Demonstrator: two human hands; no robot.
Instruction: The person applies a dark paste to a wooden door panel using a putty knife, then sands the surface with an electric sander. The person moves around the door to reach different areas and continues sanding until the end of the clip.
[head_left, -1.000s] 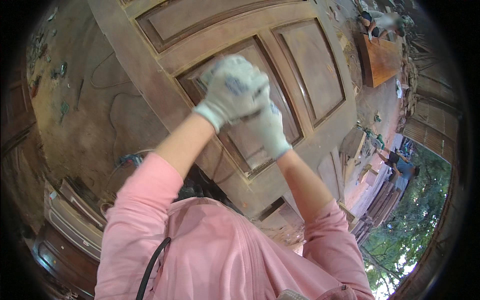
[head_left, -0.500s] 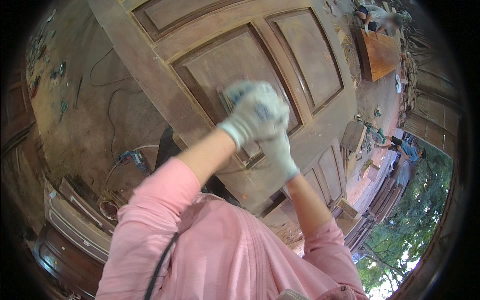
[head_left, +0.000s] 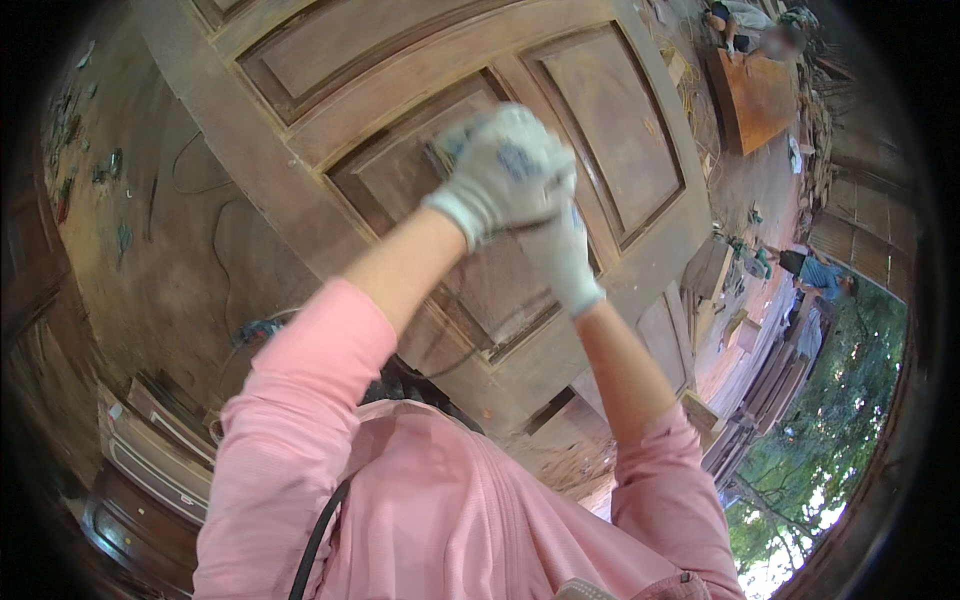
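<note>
Workshop floor [head_left: 180, 270] surrounds a panelled wooden door [head_left: 400, 130]; gloved left hand [head_left: 505, 165] and right hand [head_left: 562, 250] overlap over it; whether either grip pinches anything, I cannot tell.

A person [head_left: 748, 16] bends over the orange board [head_left: 765, 103]; well apart from it are trees [head_left: 858, 365] and a blue-shirted person [head_left: 824, 279].

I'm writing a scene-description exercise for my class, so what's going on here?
A person in pink sleeves works over a panelled door, both hands gloved. The left hand and right hand are together over one of its panels, with a blurred object showing at the left hand's far side; I can't tell what it is. At upper right, another person bends by an orange-brown board.
</note>
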